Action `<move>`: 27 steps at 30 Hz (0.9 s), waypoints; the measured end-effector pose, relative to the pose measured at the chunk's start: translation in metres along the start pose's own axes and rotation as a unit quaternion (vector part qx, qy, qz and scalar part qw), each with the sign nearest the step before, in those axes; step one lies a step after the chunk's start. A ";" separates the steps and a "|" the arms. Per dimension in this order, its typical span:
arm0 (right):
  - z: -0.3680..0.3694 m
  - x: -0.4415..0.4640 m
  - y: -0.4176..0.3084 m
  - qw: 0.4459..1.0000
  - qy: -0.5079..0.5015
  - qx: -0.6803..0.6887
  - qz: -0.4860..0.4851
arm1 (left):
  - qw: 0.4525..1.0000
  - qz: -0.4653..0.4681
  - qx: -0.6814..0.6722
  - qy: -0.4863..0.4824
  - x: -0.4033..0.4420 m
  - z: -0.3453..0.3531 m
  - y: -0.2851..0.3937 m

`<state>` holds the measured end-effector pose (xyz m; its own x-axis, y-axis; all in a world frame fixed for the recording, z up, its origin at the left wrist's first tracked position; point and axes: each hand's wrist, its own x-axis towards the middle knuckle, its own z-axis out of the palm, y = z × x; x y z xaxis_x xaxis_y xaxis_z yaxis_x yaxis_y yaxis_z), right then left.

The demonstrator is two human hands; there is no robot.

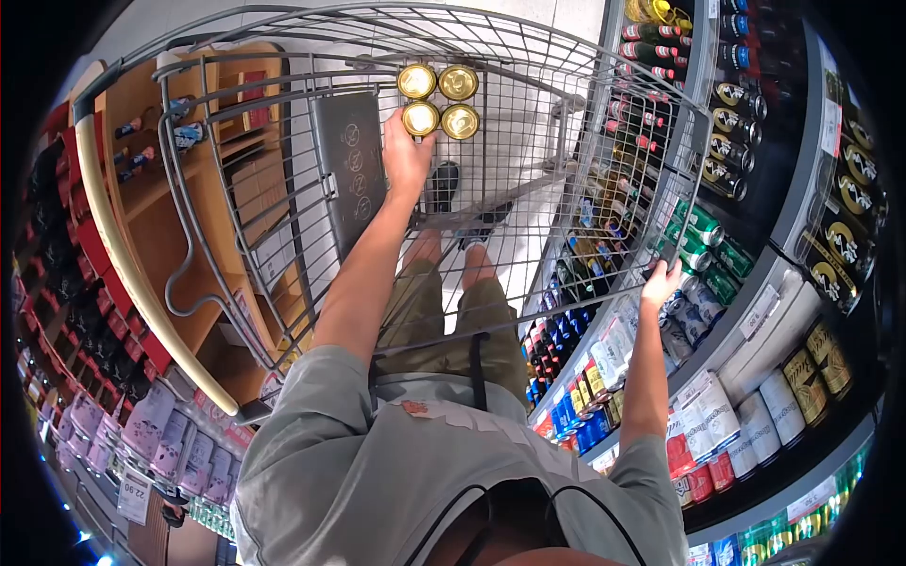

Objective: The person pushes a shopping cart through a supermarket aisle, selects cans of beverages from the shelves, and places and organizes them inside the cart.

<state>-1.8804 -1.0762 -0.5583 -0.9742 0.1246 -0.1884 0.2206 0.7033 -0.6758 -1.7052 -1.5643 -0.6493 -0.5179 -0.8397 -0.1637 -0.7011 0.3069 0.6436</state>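
Observation:
My left hand [408, 160] is closed around the near can of a tight block of several gold-topped drink cans [459, 83]. The cans are upright, lids facing me, inside the wire shopping cart [514, 189]; whether they rest on its floor I cannot tell. Beside that hand stands a dark flat panel [345, 170] with round emblems, on the cart's left side. My right hand [660, 281] is closed at the cart's near right rim, close to green cans [698, 236] on the shelf. Its fingers are partly hidden by a small dark piece at the rim.
Drink shelves line the right side, with black cans [736, 127], white cans [781, 406] and bottles [651, 52]. The cart's pale handle [132, 274] curves along the left. Behind it are a wooden display rack [175, 226] and purple packs [151, 424]. My feet stand below the cart mesh.

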 end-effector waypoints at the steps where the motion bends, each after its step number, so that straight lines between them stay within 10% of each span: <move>1: 0.000 -0.001 -0.002 1.000 0.000 0.001 0.003 | 1.000 0.000 0.000 0.000 0.000 0.001 -0.001; 13: -0.001 0.001 0.003 1.000 0.001 0.001 0.003 | 0.997 -0.021 -0.041 0.063 -0.015 0.027 -0.017; 14: -0.002 0.001 0.007 1.000 0.006 0.000 -0.004 | 0.972 -0.188 -0.142 -0.004 -0.021 0.035 -0.025; 16: -0.003 0.003 0.009 1.000 0.001 0.002 -0.003 | 0.905 -0.346 -0.238 -0.071 -0.026 0.037 -0.018; 18: -0.003 0.003 0.013 1.000 -0.004 0.003 0.000 | 0.521 -0.558 -0.627 -0.156 -0.036 0.035 -0.008; 24: -0.003 0.005 0.012 1.000 -0.009 0.013 0.003 | 0.328 -0.505 -0.795 -0.074 -0.024 0.057 0.007; 27: -0.005 0.005 0.011 0.999 -0.027 0.022 0.011 | 0.326 -0.509 -0.795 -0.047 -0.017 0.067 0.010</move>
<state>-1.8829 -1.0638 -0.5633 -0.9654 0.1014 -0.2404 0.2449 0.6695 -0.7013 -1.7366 -1.5171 -0.6901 -0.4786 -0.1035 -0.8719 0.5692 -0.7927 -0.2184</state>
